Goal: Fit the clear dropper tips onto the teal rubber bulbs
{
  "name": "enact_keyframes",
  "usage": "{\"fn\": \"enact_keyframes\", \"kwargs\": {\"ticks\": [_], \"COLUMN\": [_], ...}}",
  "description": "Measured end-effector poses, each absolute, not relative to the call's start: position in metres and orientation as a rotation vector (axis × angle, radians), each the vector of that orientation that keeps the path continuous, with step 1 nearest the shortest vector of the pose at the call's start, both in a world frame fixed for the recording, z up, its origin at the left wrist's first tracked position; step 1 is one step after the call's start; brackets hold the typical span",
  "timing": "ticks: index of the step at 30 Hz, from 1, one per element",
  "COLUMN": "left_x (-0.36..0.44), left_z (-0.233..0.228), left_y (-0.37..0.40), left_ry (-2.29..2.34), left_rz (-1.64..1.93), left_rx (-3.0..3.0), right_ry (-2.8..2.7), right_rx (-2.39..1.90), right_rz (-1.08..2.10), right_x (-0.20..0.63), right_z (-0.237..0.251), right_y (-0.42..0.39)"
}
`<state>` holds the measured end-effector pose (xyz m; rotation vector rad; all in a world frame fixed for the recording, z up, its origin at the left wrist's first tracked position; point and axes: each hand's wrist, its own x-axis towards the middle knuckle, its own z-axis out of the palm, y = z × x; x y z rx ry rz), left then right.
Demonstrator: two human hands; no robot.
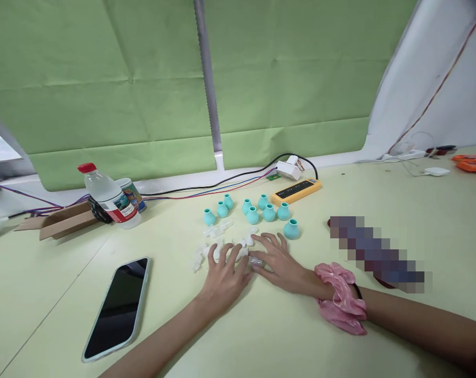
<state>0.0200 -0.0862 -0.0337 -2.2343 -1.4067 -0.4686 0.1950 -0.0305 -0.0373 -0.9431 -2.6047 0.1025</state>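
Lying at the far left of the pale bench (340, 336) is a flattened cardboard box (60, 221), with purple wires running behind it; just beside it a clear water bottle (109, 198) with a red cap leans over, and a small printed can (132, 193) stands touching it from behind; nearer the camera a dark-screened phone (117, 308) in a pale case lies face up, well apart from the hands.

In the middle, the left hand (222, 278) rests palm down on the bench, its fingers (213, 253) spread narrowly and curved over a loose cluster of small white plastic pieces (218, 247); the fingertips touch the pieces, but whether any is pinched I cannot tell; the right hand (279, 265) lies just beside it, palm down, fingers (261, 240) stretched leftward and lightly fanned, tips among the same white pieces and a small clear one; the two hands nearly touch; a pink scrunchie (340, 304) sits on the right wrist.

The white pieces are tiny, translucent and scattered, some beyond the fingertips; behind them stand teal rubber bulbs (254, 212) in a loose row, each round-bodied with a narrow neck, the nearest just beyond the right hand.

Further back a yellow power strip (297, 190) lies with a white adapter (289, 169) near it, black, red and blue cables trailing left; at the far right an orange object (472, 163) lies at the bench edge.
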Motion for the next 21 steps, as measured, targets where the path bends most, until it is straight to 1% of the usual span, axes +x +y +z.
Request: {"fn": "enact_keyframes", "kwargs": {"ticks": [4, 7, 12, 17, 21], "left_x": [0.03, 0.026, 0.023, 0.023, 0.021], "left_z": [-0.036, -0.037, -0.038, -0.038, -0.042], "left_y": [-0.08, -0.078, -0.077, -0.077, -0.075], "left_ry": [-1.584, -1.589, -1.579, -1.616, -1.526], "left_rz": [-0.531, -0.531, -0.516, -0.503, -0.524], "left_rx": [-2.193, -2.214, -2.232, -2.232, -2.251], "right_ry": [-2.486, -2.392, -2.431, -2.472, -2.466], "right_rx": [-0.929, -0.902, -0.665, -0.698, -0.738], "right_rz": [0.085, 0.113, 0.246, 0.175, 0.127], "right_x": [0.194, 0.194, 0.195, 0.193, 0.193], "right_z": [-0.038, -0.038, -0.041, -0.043, -0.041], "right_y": [-0.031, -0.03, -0.036, -0.041, -0.039]}}
